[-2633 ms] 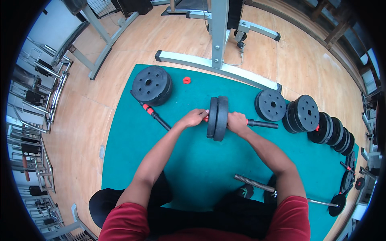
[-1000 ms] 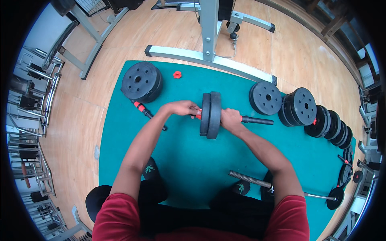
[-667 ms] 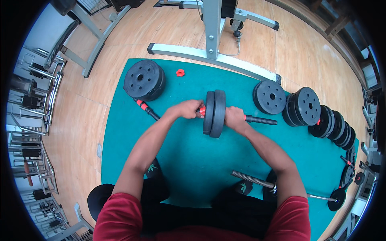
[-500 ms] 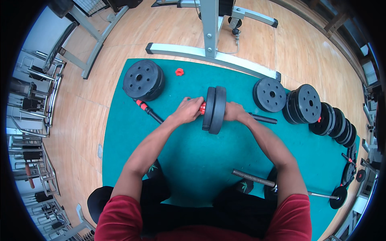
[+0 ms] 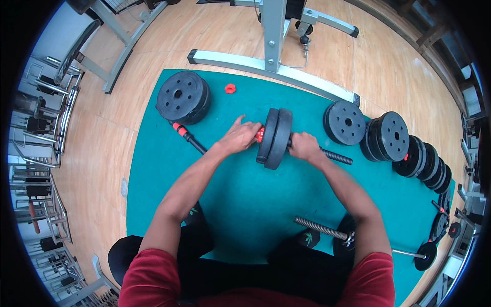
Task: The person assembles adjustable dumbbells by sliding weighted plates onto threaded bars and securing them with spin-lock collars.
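Observation:
A dumbbell with two black weight plates (image 5: 279,138) side by side on its bar is held up over the green mat. My right hand (image 5: 305,147) is wrapped round the bar just right of the plates, and the bar's bare threaded end (image 5: 337,156) sticks out past it. On the plates' left side is a red star-shaped nut (image 5: 260,134). The fingers of my left hand (image 5: 239,138) are bent against this nut, with one digit raised away from it. A second red nut (image 5: 230,89) lies loose on the mat, beyond my left hand.
Stacked black plates (image 5: 183,94) stand at the far left of the green mat (image 5: 240,204), beside a black-and-red bar (image 5: 188,137). More plates (image 5: 391,135) line the right. A threaded metal bar (image 5: 319,227) lies near my right leg. A grey machine frame (image 5: 230,61) borders the far edge.
The plates on the dumbbell have tilted slightly. One digit of my left hand has lifted off the red nut, and more of my right hand shows beside the plates.

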`<action>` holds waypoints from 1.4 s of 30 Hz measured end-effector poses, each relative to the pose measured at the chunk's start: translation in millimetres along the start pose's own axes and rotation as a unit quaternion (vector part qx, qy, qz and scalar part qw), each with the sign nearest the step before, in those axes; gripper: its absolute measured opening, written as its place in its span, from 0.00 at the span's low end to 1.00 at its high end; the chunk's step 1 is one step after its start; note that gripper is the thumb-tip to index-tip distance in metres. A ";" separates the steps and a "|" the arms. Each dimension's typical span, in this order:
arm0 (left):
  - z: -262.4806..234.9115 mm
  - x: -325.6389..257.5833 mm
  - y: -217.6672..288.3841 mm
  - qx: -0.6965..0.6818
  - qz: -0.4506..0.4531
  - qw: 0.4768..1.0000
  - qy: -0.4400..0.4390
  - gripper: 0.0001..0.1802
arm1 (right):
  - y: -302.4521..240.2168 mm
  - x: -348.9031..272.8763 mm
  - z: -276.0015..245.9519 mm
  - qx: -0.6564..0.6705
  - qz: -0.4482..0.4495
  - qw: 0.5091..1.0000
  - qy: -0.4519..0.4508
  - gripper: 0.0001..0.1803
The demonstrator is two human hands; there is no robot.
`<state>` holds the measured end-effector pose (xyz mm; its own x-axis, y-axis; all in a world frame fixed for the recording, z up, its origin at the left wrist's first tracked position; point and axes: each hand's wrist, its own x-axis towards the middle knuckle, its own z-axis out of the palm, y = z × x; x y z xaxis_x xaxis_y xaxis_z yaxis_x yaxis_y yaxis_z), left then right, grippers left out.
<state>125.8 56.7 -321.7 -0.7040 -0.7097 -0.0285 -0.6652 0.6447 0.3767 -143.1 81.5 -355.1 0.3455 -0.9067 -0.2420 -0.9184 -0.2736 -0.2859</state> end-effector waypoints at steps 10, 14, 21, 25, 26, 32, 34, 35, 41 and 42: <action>0.2 -4.7 -9.0 -0.007 -0.040 0.999 -0.025 0.19 | -27.4 -6.8 -6.5 -0.095 -0.038 0.987 0.128 0.20; 4.0 -0.7 -8.0 -0.019 -0.020 1.000 0.000 0.19 | -29.0 -16.1 6.9 -0.156 -0.066 0.957 0.234 0.13; -3.6 1.7 -3.7 -0.006 -0.033 0.999 -0.005 0.18 | -15.6 15.1 -1.2 -0.078 -0.042 0.992 0.089 0.08; 1.7 3.2 -6.0 0.006 -0.017 1.000 0.025 0.18 | -12.4 19.5 -21.2 -0.039 -0.047 0.998 0.006 0.12; 3.4 2.9 -5.6 0.005 -0.012 0.999 0.039 0.18 | -12.1 19.0 -23.4 -0.033 -0.040 0.999 -0.007 0.12; 7.5 -1.9 -9.8 0.015 -0.007 0.999 0.032 0.20 | -12.6 19.9 -23.5 0.027 -0.030 0.996 -0.078 0.13; 8.6 -2.6 -7.9 0.016 -0.008 0.999 0.032 0.20 | -8.3 27.3 -26.0 0.044 -0.041 0.992 -0.111 0.13; 8.7 -1.6 -5.2 0.018 -0.005 0.999 0.039 0.20 | -2.1 31.2 -24.5 0.061 -0.041 0.989 -0.125 0.13; -3.9 7.3 -0.9 -0.025 -0.018 0.999 0.022 0.18 | 8.1 35.8 -23.9 0.105 -0.054 0.981 -0.151 0.14; -5.5 8.5 -1.5 -0.043 -0.032 0.999 0.005 0.18 | 6.7 36.2 -26.2 0.104 -0.057 0.979 -0.163 0.16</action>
<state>122.2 48.2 -317.4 -0.6578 -0.7518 -0.0452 -0.6842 0.5714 0.4531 -141.8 38.4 -341.5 0.5186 -0.7136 -0.4710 -0.8223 -0.2653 -0.5035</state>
